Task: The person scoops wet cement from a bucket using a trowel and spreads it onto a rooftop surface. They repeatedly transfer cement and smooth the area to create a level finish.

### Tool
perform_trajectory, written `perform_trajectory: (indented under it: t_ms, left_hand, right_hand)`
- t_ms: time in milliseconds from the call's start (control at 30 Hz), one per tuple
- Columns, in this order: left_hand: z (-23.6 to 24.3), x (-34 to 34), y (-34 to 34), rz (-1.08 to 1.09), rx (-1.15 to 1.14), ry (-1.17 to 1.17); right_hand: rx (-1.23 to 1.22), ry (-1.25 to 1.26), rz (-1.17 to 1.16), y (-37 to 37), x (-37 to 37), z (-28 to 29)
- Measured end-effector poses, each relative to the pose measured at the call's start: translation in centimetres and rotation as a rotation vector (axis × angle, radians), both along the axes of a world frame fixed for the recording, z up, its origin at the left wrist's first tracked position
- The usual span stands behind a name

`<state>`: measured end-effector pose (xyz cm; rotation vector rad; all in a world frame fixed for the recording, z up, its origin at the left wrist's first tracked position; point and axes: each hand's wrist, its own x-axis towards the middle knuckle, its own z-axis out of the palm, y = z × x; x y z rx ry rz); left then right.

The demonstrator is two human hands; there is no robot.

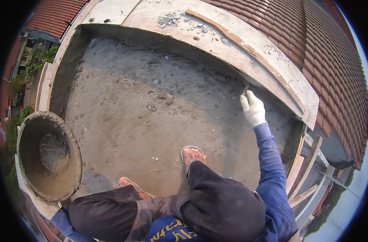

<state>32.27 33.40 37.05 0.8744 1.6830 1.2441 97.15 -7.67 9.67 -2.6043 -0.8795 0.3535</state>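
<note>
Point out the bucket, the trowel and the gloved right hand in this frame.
bucket (76, 161): head view, on its right rim.
trowel (241, 78): head view, on the blade against the wall.
right hand (253, 109): head view, on the back of the white glove.

White glove (252, 108), blue sleeve (272, 169), red-brown roof tiles (325, 52), grey slab (143, 117).

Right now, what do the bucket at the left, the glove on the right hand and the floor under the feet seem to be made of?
Bucket: a round tub caked grey-brown, material hidden; a lump of wet mortar inside.
Right hand: white knitted glove, probably cotton; ribbed weave, closed on a trowel with a thin grey blade, likely metal.
Floor: rough grey cement or screed, matt, gritty with crumbs.
</note>
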Motion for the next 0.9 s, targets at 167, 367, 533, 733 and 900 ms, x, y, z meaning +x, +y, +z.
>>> perform_trajectory:
  t_ms: [167,367,533,733,900]
  left_hand:
    - [-0.4,0.7,-0.4,0.006,0.032,0.037]
    - [0.0,0.8,0.0,-0.043,0.025,0.090]
    - [-0.2,4.9,-0.8,-0.082,0.015,0.045]
    - [-0.3,2.9,-0.6,-0.039,0.007,0.057]
    - [-1.6,-0.7,-0.8,-0.200,-0.165,-0.237]
  right_hand:
    - [0.024,0.002,-0.080,-7.2,0.3,-3.3]
    - [-0.016,0.064,-0.025,-3.2,-4.8,-1.5]
    - [-0.051,-0.071,0.127,6.0,-2.0,-3.6]
    - [-0.193,-0.248,0.096,-1.7,3.0,-3.4]
    - [-0.137,-0.314,0.150,-5.9,-0.6,-1.4]
